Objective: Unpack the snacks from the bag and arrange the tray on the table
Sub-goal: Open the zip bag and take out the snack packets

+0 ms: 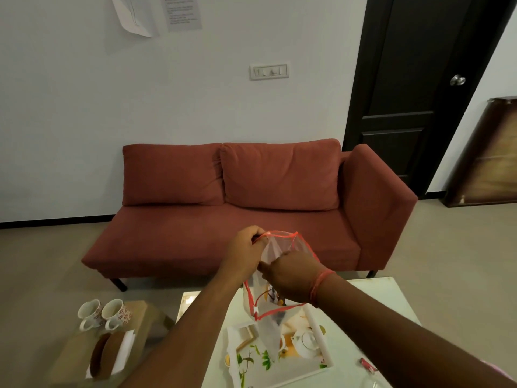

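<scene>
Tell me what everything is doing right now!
Clear plastic bag with red trim: held up over tray, mouth open.
Left hand: gripping bag's rim.
Right hand: reaching into bag.
White printed tray: flat on table.
Two flowered mugs: upright, side by side.
Dark door: shut.

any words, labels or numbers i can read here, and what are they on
None can be read.
Printed sheet on the wall: lines of text, too blurred to read.
Curled paper beside it: faint drawn lines, no legible words.
Switch plate: no readable marks.
Clear bag with red edging, held by the left hand and right hand: no label legible.
Tray and mugs: pictures only, no words.
</scene>
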Motion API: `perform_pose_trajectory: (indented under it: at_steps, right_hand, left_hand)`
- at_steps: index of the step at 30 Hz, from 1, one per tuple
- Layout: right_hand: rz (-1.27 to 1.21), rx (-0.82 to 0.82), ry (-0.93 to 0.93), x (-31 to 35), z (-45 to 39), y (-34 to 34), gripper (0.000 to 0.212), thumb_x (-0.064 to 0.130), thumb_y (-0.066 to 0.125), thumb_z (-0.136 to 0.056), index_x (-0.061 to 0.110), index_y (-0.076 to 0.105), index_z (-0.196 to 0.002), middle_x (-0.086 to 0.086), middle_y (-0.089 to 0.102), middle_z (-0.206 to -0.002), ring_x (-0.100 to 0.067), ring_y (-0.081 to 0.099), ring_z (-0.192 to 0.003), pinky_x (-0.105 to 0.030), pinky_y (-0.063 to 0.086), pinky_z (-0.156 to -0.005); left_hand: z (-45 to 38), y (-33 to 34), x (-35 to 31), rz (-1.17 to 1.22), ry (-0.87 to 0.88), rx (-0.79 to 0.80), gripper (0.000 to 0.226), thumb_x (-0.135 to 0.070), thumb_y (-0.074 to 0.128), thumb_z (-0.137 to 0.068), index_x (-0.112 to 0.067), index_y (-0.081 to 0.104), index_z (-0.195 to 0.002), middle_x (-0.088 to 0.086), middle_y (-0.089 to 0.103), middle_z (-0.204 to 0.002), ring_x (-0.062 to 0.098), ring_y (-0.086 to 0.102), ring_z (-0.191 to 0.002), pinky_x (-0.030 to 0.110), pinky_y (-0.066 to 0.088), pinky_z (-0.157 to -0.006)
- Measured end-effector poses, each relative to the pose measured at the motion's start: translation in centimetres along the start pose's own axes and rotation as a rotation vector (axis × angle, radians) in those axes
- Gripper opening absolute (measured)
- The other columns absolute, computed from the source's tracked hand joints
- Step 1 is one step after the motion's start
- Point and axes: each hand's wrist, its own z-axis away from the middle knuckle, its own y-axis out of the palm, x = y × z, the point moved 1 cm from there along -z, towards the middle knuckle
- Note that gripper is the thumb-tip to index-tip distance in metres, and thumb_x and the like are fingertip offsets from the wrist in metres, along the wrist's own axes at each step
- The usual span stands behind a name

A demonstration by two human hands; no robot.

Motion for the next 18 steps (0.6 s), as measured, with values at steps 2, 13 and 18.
perform_pose_trajectory:
  at_steps: [2,13,18]
  right_hand:
    - [-0.035,0.214,0.032,0.1,0.0,-0.1,0.032,0.025,0.040,-0.102,0.011,0.056,-0.127,-0.016,0.069,-0.109,-0.034,0.064,-0.101,-0.044,0.048,-0.095]
    - [-0.016,0.140,0.437,2.2,-2.8,2.7,0.030,0.000,0.048,-0.096,-0.010,0.052,-0.123,-0.013,0.056,-0.092,-0.021,0.056,-0.089,-0.023,0.046,-0.084]
    - [-1.187,0.074,0.658,2.8,-2.7,2.5,0.022,-0.003,0.044,-0.096,-0.012,0.054,-0.114,-0.010,0.053,-0.085,-0.012,0.057,-0.081,-0.015,0.050,-0.073]
  left_hand:
    - [-0.2,0.1,0.1,-0.037,0.056,-0.046,0.012,-0.013,0.058,-0.093,-0.014,0.067,-0.085,-0.002,0.065,-0.079,0.007,0.054,-0.069,0.021,0.043,-0.060]
    - [1.4,3.3,-1.8,-0.238,0.352,-0.073,0.017,-0.018,0.050,-0.096,-0.014,0.066,-0.092,-0.002,0.061,-0.089,0.012,0.056,-0.077,0.031,0.051,-0.066]
    - [2.7,4.5,-3.7,-0.173,0.445,-0.061,0.017,-0.017,0.050,-0.096,-0.012,0.066,-0.094,0.000,0.061,-0.089,0.011,0.057,-0.078,0.026,0.049,-0.067]
